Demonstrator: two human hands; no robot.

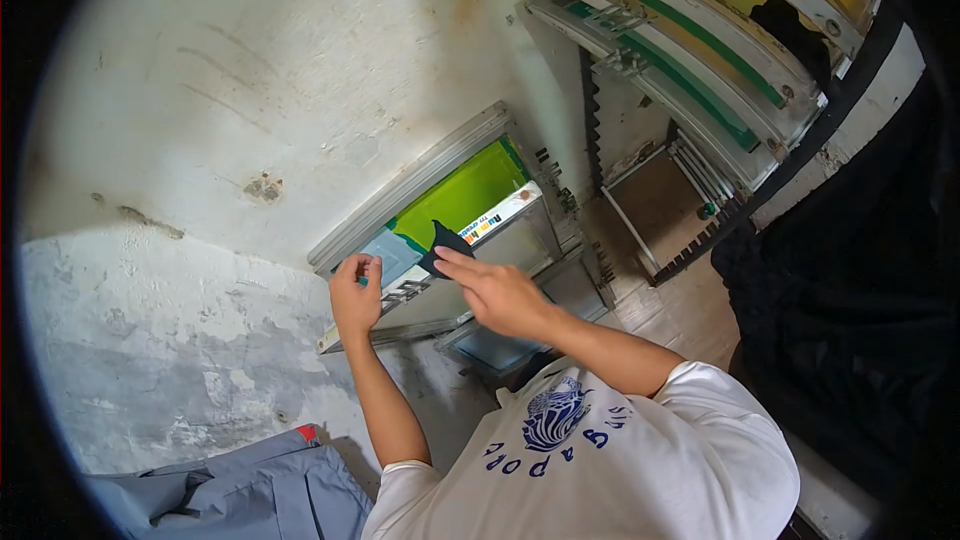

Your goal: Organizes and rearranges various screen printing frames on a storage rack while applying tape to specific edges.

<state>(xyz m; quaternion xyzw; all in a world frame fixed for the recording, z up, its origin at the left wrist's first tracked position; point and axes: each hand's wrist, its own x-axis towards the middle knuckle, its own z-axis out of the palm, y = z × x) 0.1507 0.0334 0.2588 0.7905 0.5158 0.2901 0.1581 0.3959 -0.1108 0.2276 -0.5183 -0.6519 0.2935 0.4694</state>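
In front of me leans a metal-framed printing screen [420, 178] with bright lime-green mesh [455, 202]. My left hand [357, 298] is at its lower left end, fingers curled in, beside a pale blue patch [390, 253] on the mesh. A bit of teal shows at those fingers, too small to name. My right hand [505, 297] reaches across the frame's near bar. Its fingers are stretched close together against a crumpled black cloth [446, 243], which lies over the bar and mesh edge; the thumb is hidden.
More framed screens [690, 55] are stacked in a rack at the upper right. Below the green screen sits another frame [500, 340]. Grey fabric [260, 495] lies at lower left, dark fabric [850, 320] hangs at right. A stained, peeling wall [200, 190] stands on the left.
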